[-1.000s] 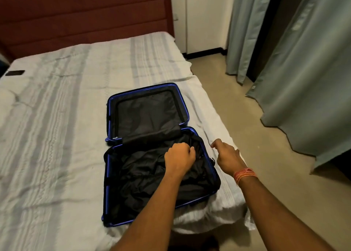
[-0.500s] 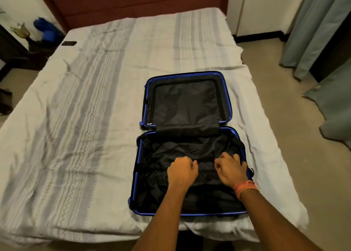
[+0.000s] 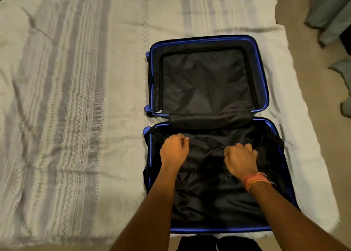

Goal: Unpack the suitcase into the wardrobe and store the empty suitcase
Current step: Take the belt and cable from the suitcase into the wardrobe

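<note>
A blue hard-shell suitcase (image 3: pixel 266 91) lies open flat on the bed, both halves lined in black. The far half shows only a flat black lining panel (image 3: pixel 205 83). The near half is covered by a loose, wrinkled black fabric divider (image 3: pixel 209 199). My left hand (image 3: pixel 173 152) is fisted on that fabric near its left upper part. My right hand (image 3: pixel 240 158), with an orange thread band at the wrist, is fisted on the same fabric toward the middle right. What lies under the fabric is hidden.
The bed (image 3: pixel 66 108) carries a white sheet with grey woven stripes and spreads wide to the left of the suitcase. Beige floor (image 3: pixel 321 83) runs along the right side. Grey-green curtains (image 3: pixel 330 13) hang at the upper right.
The view has dropped and closed in on the suitcase. My left hand moved left along the black fabric, and my right hand came off the case's right edge onto the fabric.
</note>
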A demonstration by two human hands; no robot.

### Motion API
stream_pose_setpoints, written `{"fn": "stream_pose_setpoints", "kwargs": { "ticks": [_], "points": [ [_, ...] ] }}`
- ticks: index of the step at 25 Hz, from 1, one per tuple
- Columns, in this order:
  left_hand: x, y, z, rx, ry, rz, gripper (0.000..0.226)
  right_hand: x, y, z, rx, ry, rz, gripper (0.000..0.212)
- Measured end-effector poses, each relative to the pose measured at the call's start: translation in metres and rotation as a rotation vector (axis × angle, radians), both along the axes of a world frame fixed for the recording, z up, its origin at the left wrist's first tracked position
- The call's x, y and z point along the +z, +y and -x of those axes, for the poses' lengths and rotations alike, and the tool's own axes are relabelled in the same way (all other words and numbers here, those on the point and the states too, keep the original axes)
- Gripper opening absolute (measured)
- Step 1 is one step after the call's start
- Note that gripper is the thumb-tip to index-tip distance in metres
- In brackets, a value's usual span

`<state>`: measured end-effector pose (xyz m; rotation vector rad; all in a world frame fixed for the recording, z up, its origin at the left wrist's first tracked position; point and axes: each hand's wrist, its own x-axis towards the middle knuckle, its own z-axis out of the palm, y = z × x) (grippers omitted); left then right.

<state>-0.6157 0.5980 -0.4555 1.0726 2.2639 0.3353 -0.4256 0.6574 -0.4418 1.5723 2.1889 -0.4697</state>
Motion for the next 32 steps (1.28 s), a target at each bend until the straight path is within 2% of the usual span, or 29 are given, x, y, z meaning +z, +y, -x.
{"fn": "stream_pose_setpoints", "kwargs": {
  "ticks": [5,10,14,17,20,23,28,32],
  "points": [
    [-0.047,0.036,0.068,0.226,0.073,-0.097,0.037,-0.037,-0.002,0.055,-0.007,0.188,0.128,0.013],
    [-0.071,0.069,0.127,0.443,0.099,-0.201,0.032,-0.073,0.036,0.142,0.016,0.559,0.179,0.029],
    [-0.097,0.112,0.178,0.346,0.069,-0.189,0.04,-0.095,0.083,0.229,0.157,0.707,0.195,0.041],
    [-0.111,0.159,0.212,0.183,-0.002,-0.249,0.042,-0.113,0.105,0.262,0.302,0.638,0.251,0.043],
    [-0.129,0.18,0.221,0.147,0.059,-0.311,0.046,-0.13,0.117,0.266,0.289,0.609,0.283,0.013],
    [-0.144,0.168,0.204,0.203,0.113,-0.349,0.05,-0.135,0.124,0.269,0.222,0.522,0.416,0.034],
    [-0.15,0.171,0.207,0.181,0.137,-0.225,0.056,-0.128,0.144,0.282,0.294,0.303,0.485,0.031],
    [-0.146,0.173,0.204,0.197,0.164,-0.179,0.056,-0.116,0.138,0.289,0.43,0.256,0.427,0.03]
  ]
}}
